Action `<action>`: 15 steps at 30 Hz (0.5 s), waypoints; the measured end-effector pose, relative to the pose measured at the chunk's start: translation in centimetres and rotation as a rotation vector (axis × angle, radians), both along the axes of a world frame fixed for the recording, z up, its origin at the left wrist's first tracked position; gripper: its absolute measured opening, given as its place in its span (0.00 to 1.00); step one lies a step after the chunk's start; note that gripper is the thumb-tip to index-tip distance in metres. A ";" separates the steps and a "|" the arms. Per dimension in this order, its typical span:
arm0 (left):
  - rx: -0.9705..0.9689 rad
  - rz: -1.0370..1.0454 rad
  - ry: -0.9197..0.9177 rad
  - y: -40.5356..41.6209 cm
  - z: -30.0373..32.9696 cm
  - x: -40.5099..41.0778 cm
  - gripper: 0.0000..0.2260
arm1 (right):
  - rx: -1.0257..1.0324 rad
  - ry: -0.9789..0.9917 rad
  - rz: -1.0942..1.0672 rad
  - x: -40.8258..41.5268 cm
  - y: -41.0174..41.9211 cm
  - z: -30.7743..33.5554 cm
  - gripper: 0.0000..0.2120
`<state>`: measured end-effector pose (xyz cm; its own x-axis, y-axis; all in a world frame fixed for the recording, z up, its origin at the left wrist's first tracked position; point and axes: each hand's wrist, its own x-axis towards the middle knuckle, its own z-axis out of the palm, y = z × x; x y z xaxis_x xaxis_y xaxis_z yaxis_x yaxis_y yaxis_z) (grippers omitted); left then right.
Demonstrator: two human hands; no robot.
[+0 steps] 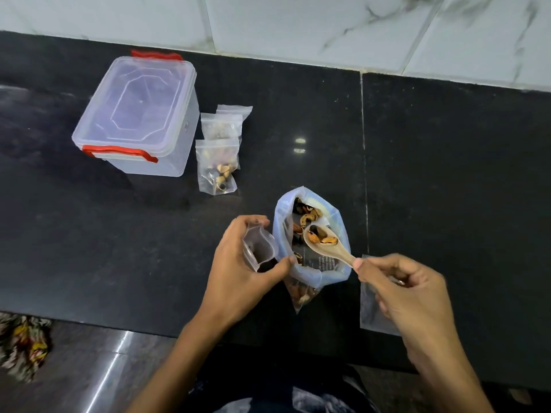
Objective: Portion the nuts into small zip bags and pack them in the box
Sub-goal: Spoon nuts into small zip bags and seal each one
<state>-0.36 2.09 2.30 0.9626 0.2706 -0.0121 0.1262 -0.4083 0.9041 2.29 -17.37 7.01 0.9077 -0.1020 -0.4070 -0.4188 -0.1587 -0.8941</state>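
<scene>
My left hand (238, 263) grips a small open zip bag (259, 248), held upright with its mouth up. Just right of it stands a large open bag of mixed nuts (337, 231) on the black counter. My right hand (405, 290) pinches the handle of a wooden spoon (322, 241) loaded with a few nuts, its bowl hovering over the big bag's mouth. Two filled small zip bags (219, 165) lie beside a clear plastic box (140, 114) with red latches and its lid on, at the back left.
An empty zip bag (369, 311) lies flat on the counter under my right hand. The white marbled tile wall (328, 31) runs behind the counter. A patterned cloth (24, 344) lies on the floor at the lower left, past the counter's front edge.
</scene>
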 end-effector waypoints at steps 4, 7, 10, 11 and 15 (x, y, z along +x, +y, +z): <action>0.049 -0.014 -0.040 0.0 0.8 0.2 0.24 | -0.046 -0.329 0.186 -1.1 2.2 2.6 0.05; 0.031 -0.006 -0.063 -0.2 0.8 0.3 0.23 | -0.284 -0.617 0.316 -1.6 3.6 2.4 0.02; 0.006 0.001 -0.068 -0.4 0.7 0.2 0.24 | -0.557 -0.876 0.401 -2.0 4.4 1.2 0.07; -0.004 0.002 -0.070 -0.4 0.7 0.2 0.24 | -0.597 -0.920 0.411 -2.2 4.5 0.9 0.07; -0.028 0.009 -0.059 -0.4 0.4 0.0 0.24 | -0.637 -1.007 0.390 -2.5 4.4 0.4 0.04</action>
